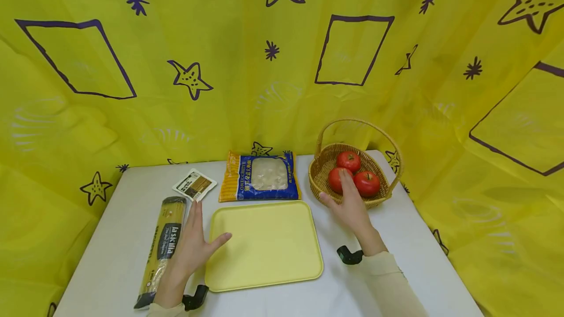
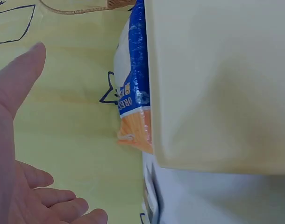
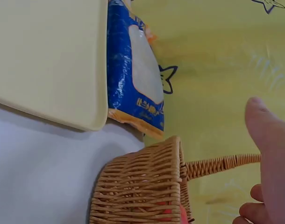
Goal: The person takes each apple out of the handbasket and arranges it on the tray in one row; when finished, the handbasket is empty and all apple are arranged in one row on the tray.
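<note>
My left hand (image 1: 192, 247) is held with thumb spread and fingers extended, between the spaghetti pack (image 1: 166, 248) and the yellow tray (image 1: 264, 246); it grips nothing. In the left wrist view the left hand (image 2: 21, 154) shows its thumb apart from its fingers. My right hand (image 1: 351, 208), thumb also spread, hovers by the front of the wicker basket (image 1: 326, 158), its fingertips overlapping a red tomato (image 1: 336, 180); contact cannot be told. Two more tomatoes (image 1: 348, 161) lie in the basket. The right wrist view has the right hand (image 3: 273, 163) beside the basket (image 3: 138, 186), holding nothing.
A blue and orange pasta bag (image 1: 269, 178) lies behind the tray. To its left is a small white and brown packet (image 1: 195, 185). These stand on a white table (image 1: 119, 219), with a yellow patterned cloth (image 1: 229, 62) hanging behind and at the sides.
</note>
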`<state>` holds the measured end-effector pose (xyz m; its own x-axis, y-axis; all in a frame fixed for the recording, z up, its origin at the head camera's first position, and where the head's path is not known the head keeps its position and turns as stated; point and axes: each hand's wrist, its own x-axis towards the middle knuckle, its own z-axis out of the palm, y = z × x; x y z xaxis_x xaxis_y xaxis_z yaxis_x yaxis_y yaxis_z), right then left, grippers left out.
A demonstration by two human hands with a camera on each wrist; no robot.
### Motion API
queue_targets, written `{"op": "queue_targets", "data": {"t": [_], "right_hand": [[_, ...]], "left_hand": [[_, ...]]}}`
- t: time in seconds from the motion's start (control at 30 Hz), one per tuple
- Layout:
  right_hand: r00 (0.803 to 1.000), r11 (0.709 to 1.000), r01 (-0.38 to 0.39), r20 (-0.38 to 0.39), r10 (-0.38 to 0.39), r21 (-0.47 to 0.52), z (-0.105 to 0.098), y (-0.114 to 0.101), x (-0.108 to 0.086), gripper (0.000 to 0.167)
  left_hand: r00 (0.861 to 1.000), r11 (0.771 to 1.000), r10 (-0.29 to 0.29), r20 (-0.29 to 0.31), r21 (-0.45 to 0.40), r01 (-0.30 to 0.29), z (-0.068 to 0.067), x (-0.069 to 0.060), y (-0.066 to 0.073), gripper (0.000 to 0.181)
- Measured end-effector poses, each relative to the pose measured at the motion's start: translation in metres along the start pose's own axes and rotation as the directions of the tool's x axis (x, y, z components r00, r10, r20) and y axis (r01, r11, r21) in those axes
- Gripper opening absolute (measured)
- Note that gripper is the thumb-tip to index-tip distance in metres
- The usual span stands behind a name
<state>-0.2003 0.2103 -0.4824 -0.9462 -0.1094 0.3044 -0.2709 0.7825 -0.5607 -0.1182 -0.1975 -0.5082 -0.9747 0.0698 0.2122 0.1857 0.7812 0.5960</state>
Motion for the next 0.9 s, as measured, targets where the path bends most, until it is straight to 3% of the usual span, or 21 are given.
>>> {"op": "queue_targets", "data": {"t": [0.1,0.27,0.5,0.83,0.9], "right_hand": [[1.000,0.995,-0.023,-0.006,0.023,0.102,-0.003,0.005,0.006,0.092],[0.997,0.982,-0.080,-0.001,0.081,0.172,-0.010,0.013,0.013,0.092],[0.985,0.936,-0.171,0.050,0.163,0.308,-0.019,0.023,0.025,0.091],[0.965,0.913,-0.256,0.136,0.224,0.318,-0.022,0.040,0.048,0.094],[0.961,0.921,-0.268,0.151,0.233,0.281,-0.022,0.043,0.053,0.095]], "left_hand": [[1.000,1.000,-0.018,-0.009,-0.006,0.018,0.001,-0.008,-0.002,0.122],[0.997,0.997,-0.072,0.010,-0.039,0.072,0.005,-0.022,-0.004,0.124],[0.990,0.986,-0.136,0.044,-0.094,0.140,0.016,-0.039,-0.004,0.125],[0.962,0.952,-0.229,0.146,-0.171,0.253,0.031,-0.062,-0.006,0.131],[0.955,0.944,-0.247,0.162,-0.184,0.276,0.034,-0.065,-0.008,0.132]]}}
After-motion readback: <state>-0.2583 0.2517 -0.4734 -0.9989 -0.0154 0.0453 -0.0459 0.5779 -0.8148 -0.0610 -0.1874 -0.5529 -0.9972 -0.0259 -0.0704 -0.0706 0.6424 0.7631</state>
